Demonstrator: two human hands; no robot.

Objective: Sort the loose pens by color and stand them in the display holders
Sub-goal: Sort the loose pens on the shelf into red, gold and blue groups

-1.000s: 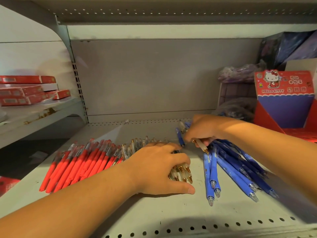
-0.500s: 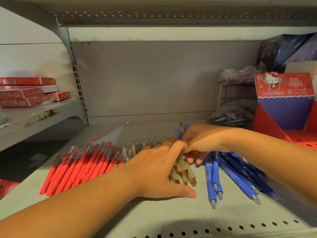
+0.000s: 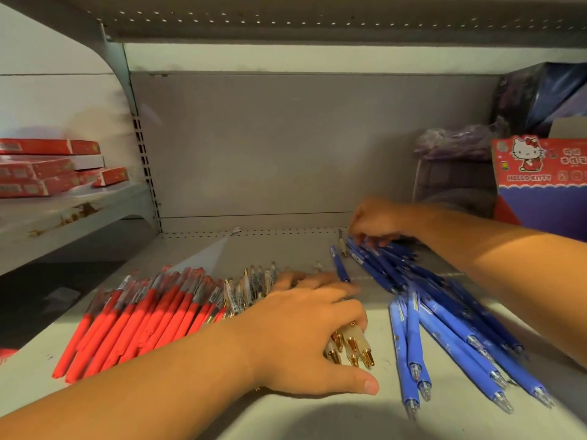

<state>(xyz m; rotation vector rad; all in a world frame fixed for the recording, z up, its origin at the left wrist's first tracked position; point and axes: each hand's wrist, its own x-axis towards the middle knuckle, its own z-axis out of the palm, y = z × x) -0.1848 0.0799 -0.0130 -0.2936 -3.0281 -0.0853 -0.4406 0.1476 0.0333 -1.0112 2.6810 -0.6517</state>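
Several gold-tipped pens (image 3: 353, 342) under spread left grip (image 3: 301, 331); right grip (image 3: 378, 222) on blue pens (image 3: 444, 328) unclear.

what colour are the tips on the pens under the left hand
Gold tips, poking out beneath the left hand; head view shows them best.

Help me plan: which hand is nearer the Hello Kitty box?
Right. The right hand is at the blue pens, left of the box; the left hand covers clear pens farther left.
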